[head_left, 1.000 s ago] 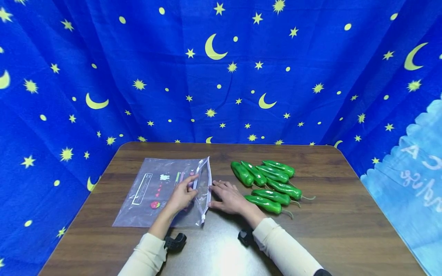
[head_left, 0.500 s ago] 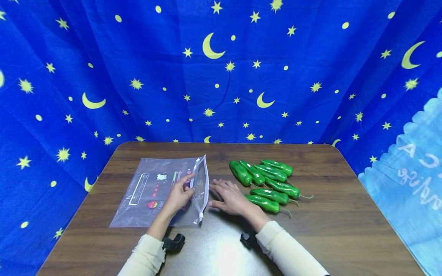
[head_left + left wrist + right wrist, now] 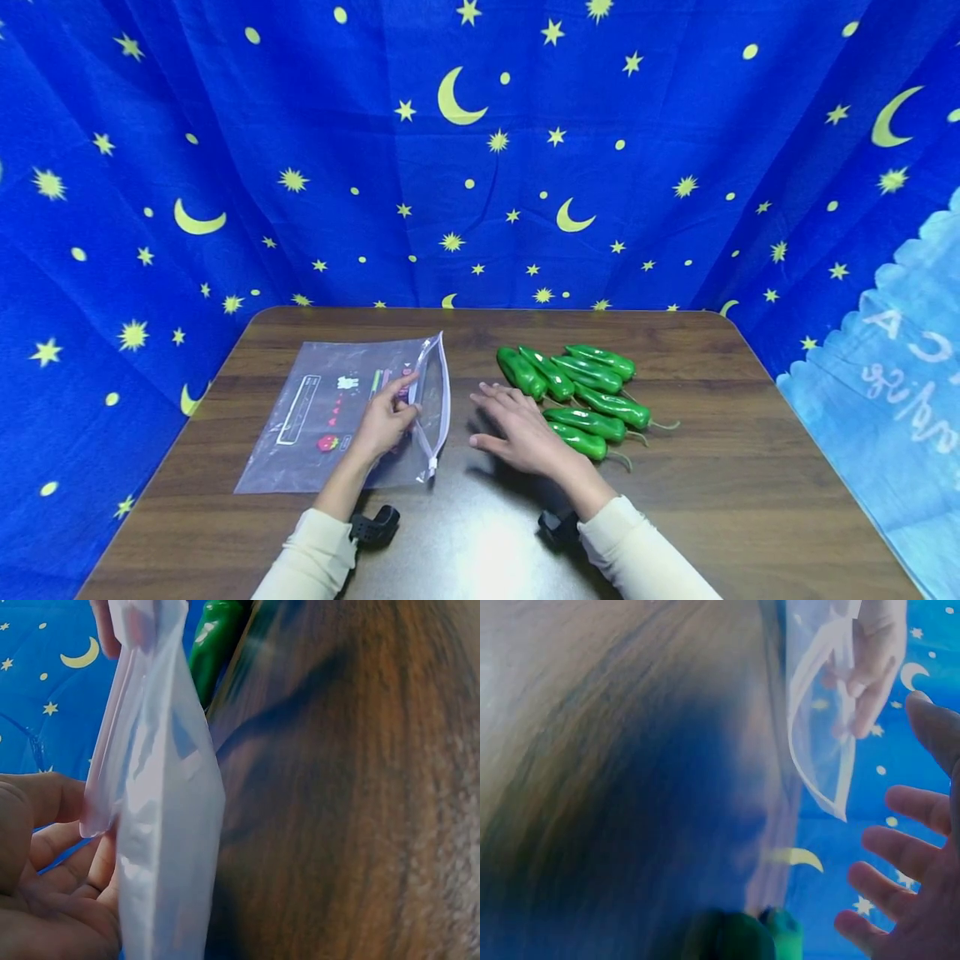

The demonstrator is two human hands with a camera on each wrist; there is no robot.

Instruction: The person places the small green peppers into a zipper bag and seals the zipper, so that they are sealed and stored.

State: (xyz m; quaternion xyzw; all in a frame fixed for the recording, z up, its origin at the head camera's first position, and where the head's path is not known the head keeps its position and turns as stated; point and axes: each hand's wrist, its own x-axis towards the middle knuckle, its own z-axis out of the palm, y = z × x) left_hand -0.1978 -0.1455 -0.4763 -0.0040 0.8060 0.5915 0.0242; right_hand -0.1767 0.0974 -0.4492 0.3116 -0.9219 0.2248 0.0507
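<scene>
A clear printed zipper bag (image 3: 315, 367) lies flat on the table, its mouth gaping towards the right. My left hand (image 3: 384, 427) pinches the upper lip of that mouth between thumb and fingers; in the left wrist view the lip (image 3: 112, 765) stands lifted. Off to the right, my right hand (image 3: 522, 429) hovers over the table with fingers spread and holds nothing. Several green peppers (image 3: 588, 375) with thin stems lie just beyond it, and its palm partly covers the nearest one (image 3: 581, 442). In the right wrist view its fingers (image 3: 900, 851) are apart from the bag.
The brown wooden table (image 3: 750, 500) has rounded far corners. A blue curtain (image 3: 360, 100) with moons and stars hangs behind and at the sides. A light blue cloth (image 3: 885, 417) hangs at the right.
My right hand has left the bag's edge and moved right towards the peppers. My left hand keeps its pinch on the bag lip, and the bag has barely shifted.
</scene>
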